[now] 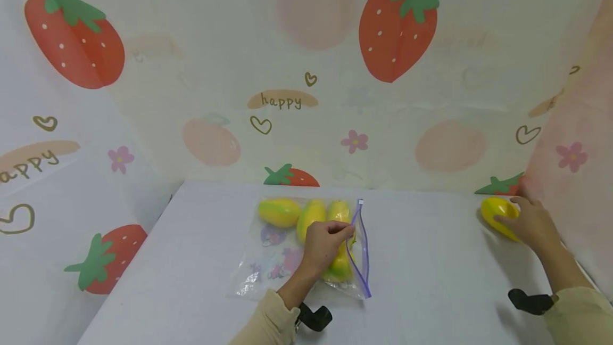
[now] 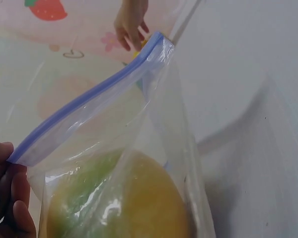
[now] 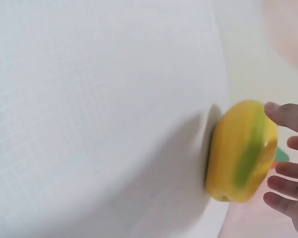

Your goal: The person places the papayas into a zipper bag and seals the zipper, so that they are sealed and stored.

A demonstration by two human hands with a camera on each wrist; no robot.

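Observation:
A clear zip bag (image 1: 249, 276) with a purple zip edge (image 2: 84, 101) lies on the table, holding several yellow-green mango-like fruits (image 1: 279, 213). The left hand (image 1: 323, 246) pinches one side of the bag's mouth between thumb and fingers; the mouth gapes apart. At the table's far right, one more yellow fruit with a green stripe (image 3: 238, 151) lies outside the bag. Beside it is the right hand (image 1: 533, 222), fingers spread and thumb at the fruit's edge in the right wrist view (image 3: 290, 158). Whether it touches the fruit, I cannot tell.
The white table (image 1: 426, 276) stretches between the bag and the lone fruit. Behind it and at both sides hang cloths printed with strawberries (image 1: 399, 31), hearts and flowers. A black wrist device (image 1: 316, 317) is on the left arm, another (image 1: 530, 302) on the right.

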